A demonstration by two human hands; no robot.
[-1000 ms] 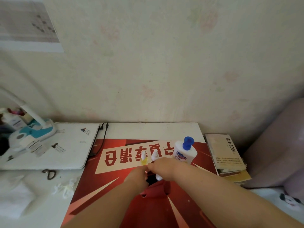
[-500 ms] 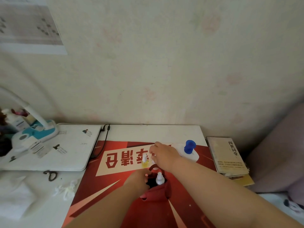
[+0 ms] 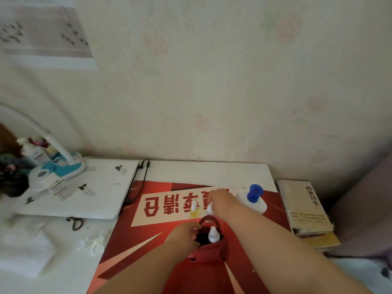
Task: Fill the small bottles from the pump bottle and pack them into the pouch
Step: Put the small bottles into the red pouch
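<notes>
We log one bottle (image 3: 212, 234) now in the pouch (image 3: 212, 251), left hand (image 3: 184, 232) pinching its rim, right hand (image 3: 222, 200) moved behind it over the next bottle (image 3: 209, 209), grip untellable.

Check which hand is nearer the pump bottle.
Right. The right hand sits just left of the pump bottle; the left hand is nearer the camera, holding the pouch mouth.

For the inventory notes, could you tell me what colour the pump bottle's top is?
The pump top is blue; the head view shows it best.
</notes>
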